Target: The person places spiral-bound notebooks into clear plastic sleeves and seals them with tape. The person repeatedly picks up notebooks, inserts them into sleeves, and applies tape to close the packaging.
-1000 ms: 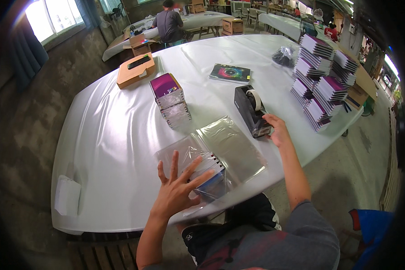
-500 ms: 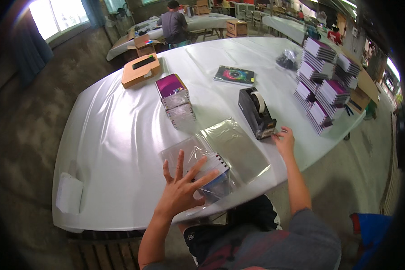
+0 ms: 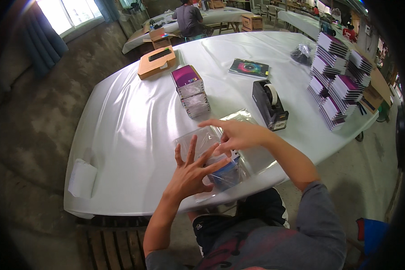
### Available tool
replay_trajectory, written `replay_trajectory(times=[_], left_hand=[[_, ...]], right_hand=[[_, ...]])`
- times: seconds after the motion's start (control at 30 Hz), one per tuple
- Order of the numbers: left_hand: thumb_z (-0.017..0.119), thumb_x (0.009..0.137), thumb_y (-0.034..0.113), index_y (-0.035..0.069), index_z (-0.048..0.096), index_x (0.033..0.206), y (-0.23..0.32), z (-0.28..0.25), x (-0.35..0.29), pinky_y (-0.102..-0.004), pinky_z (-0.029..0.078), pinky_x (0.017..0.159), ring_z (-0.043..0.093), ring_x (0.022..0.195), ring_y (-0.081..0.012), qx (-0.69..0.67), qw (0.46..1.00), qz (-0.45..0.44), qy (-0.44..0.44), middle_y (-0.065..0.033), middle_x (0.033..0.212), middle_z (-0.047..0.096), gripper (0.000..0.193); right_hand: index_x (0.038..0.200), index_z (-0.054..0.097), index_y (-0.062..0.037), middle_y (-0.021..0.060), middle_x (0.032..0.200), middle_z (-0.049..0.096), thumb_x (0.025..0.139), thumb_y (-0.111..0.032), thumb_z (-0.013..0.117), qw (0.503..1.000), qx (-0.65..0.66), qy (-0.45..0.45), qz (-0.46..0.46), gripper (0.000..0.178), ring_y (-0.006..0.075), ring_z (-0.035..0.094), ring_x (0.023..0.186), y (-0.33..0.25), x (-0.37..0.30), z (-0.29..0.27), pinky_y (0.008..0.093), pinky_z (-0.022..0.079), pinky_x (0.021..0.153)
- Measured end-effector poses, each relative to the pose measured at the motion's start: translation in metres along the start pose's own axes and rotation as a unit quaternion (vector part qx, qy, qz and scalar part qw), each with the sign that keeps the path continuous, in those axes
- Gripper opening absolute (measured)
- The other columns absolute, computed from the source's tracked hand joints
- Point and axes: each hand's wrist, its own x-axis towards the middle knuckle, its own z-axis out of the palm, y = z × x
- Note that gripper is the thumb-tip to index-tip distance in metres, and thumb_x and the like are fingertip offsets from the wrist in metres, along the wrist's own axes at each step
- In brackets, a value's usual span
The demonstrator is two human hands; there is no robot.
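Note:
My left hand (image 3: 191, 173) lies with fingers spread on a clear plastic sleeve (image 3: 195, 141). Beneath it, a spiral-bound notebook (image 3: 227, 175) with a blue part shows through the plastic. Over the notebook's upper edge, my right hand (image 3: 240, 137) reaches across, close to my left fingertips. Its index finger stretches out to the left while the thumb and other fingers are bent together; anything between them is hidden. More clear plastic sleeves (image 3: 258, 155) lie flat under my right wrist. A black tape dispenser (image 3: 267, 105) with a white roll stands just beyond.
A stack of purple-covered notebooks (image 3: 189, 92) stands beyond my hands. Taller stacks (image 3: 339, 81) rise at the right. A dark notebook (image 3: 249, 68), an open cardboard box (image 3: 155, 65) with a phone, and a white bundle (image 3: 82, 179) lie on the white-covered table (image 3: 126, 157). A person (image 3: 191, 20) sits farther off.
My right hand has moved left from the tape dispenser's front end to above the sleeved notebook. My left hand stays spread on it. The whole view has shifted slightly.

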Motion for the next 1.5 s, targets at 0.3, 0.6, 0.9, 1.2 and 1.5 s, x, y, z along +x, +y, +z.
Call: replay_trajectory(times=[0.3,0.6,0.9,1.2,1.5], left_hand=[[0.087,0.046,0.030,0.051,0.041,0.130,0.003,-0.005,-0.001,-0.0606,-0.013,0.105,-0.002,0.141,-0.0367,-0.014,0.999,-0.026,-0.029,0.0046,0.150,0.025,0.098],[0.080,0.063,0.034,0.039,0.053,0.125,-0.005,0.020,-0.001,-0.0641,-0.007,0.103,-0.001,0.141,-0.0355,-0.100,0.994,-0.025,0.036,0.0031,0.149,0.027,0.068],[0.077,0.073,0.028,0.014,0.074,0.079,0.008,0.027,0.027,-0.0554,0.025,0.103,0.027,0.135,-0.0384,-0.286,0.915,-0.053,0.281,-0.0109,0.138,0.042,0.016],[0.081,0.068,0.016,0.010,0.073,0.083,-0.012,0.029,0.043,-0.0332,0.056,0.072,0.057,0.107,-0.0290,-0.473,0.822,-0.152,0.278,-0.0142,0.135,0.039,0.018],[0.077,0.072,0.011,0.003,0.066,0.105,-0.017,0.032,0.027,-0.0265,0.052,0.067,0.061,0.085,-0.0170,-0.550,0.761,-0.255,0.229,-0.0121,0.119,0.051,0.036]], right_hand=[[0.137,0.035,-0.0187,0.0143,0.084,0.065,0.068,-0.018,0.077,0.925,-0.378,0.007,0.039,0.081,0.0337,0.064,0.084,-0.002,0.003,-0.020,0.0402,0.048,0.073],[0.108,0.064,-0.0243,0.0034,0.120,0.056,0.071,-0.013,0.074,0.873,-0.286,0.195,-0.343,0.040,0.0214,0.052,0.113,0.055,-0.034,0.035,0.0395,0.038,0.093],[0.112,0.061,-0.0160,0.0060,0.115,0.058,0.069,-0.015,0.077,0.937,0.059,0.247,-0.239,0.046,0.0233,0.055,0.107,0.045,-0.026,0.032,0.0408,0.041,0.091],[0.144,0.017,-0.0090,0.0132,0.113,0.056,0.063,-0.023,0.085,0.964,0.181,0.189,-0.048,0.107,0.0195,0.053,0.106,0.056,-0.012,0.055,0.0339,0.042,0.089],[0.143,0.026,-0.0078,0.0010,0.072,0.062,0.070,0.000,0.076,0.956,0.231,0.181,-0.014,0.089,0.0071,0.058,0.071,0.049,0.018,0.039,0.0207,0.044,0.069]])
